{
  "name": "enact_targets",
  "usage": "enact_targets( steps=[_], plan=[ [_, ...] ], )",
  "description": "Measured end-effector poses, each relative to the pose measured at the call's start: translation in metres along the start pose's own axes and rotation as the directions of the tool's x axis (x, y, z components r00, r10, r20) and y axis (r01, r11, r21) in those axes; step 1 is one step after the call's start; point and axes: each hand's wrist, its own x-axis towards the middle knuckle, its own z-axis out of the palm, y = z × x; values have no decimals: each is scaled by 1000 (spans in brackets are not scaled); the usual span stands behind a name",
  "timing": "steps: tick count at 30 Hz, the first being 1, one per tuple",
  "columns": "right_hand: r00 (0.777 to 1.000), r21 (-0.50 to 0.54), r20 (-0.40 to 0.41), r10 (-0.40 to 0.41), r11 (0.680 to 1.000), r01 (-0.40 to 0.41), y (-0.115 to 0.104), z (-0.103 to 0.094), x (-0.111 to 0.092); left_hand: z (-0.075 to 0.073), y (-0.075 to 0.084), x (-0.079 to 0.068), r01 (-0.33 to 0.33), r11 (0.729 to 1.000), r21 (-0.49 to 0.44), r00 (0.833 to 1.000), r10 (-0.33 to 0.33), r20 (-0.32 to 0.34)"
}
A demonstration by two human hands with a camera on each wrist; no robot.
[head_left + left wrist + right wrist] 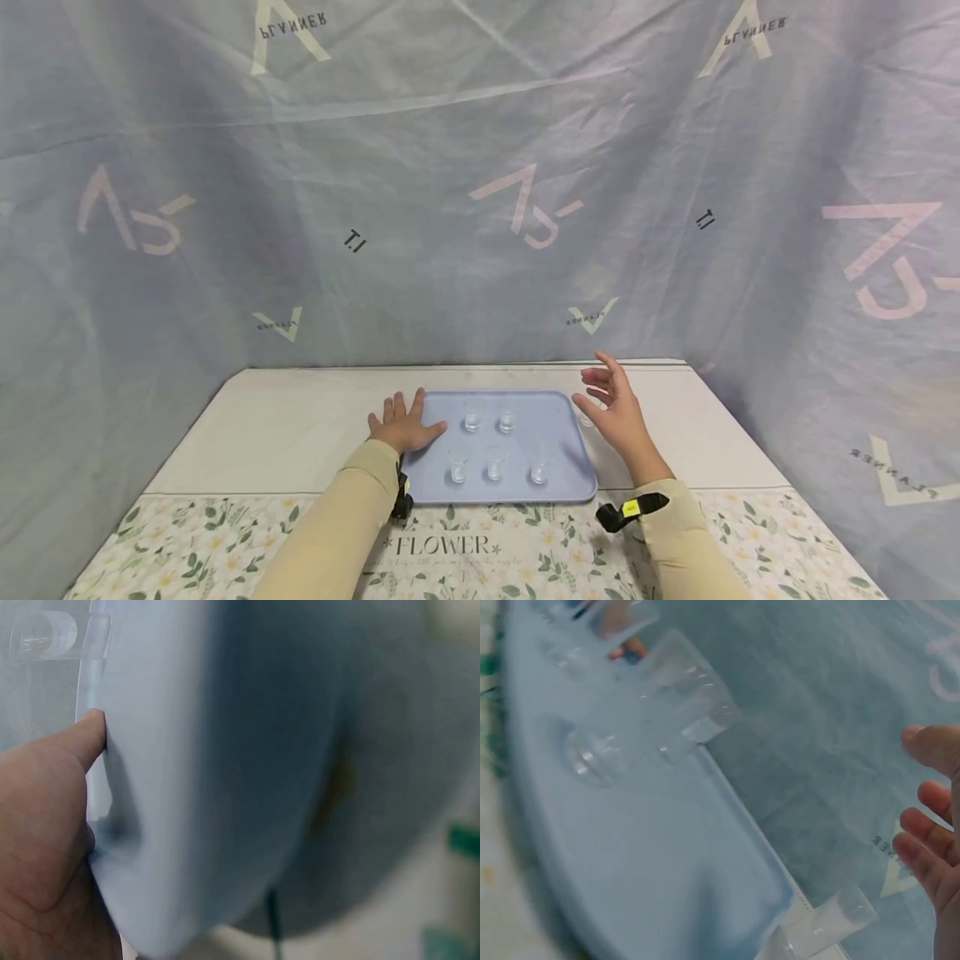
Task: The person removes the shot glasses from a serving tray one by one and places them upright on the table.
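With beige-sleeved, spread left fingers, steady pale-blue rectangular plastic tray; lower parted right fingers around clear cylindrical cup alongside.

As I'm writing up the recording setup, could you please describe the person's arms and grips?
The left sleeve and right sleeve are long, plain and beige. A black strapped device sits on each; the right one bears a yellow label. The left grip and right grip are bare hands, without gloves.

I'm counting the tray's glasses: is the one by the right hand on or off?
Off: that glass sits beyond the right edge of the tray.
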Motion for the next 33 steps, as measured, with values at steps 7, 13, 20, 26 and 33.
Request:
enact_targets(
  steps=[7,13,20,26,33],
  plan=[
    [994,111,97,-40,993,29,25,6,-6,-4,3,-6,1,999,34,1000,-2,13],
    [974,149,216,-62,988,30,41,17,-18,5,-5,8,6,1000,15,1000,-6,16],
    [923,212,367,-113,977,36,45,28,-31,19,-20,30,10,999,41,1000,-11,25],
    [894,204,435,-108,979,19,50,34,-38,16,-20,29,5,1000,24,999,-6,33],
    [889,178,445,-110,983,32,48,37,-41,15,-17,27,4,1000,31,999,-5,36]
  ],
)
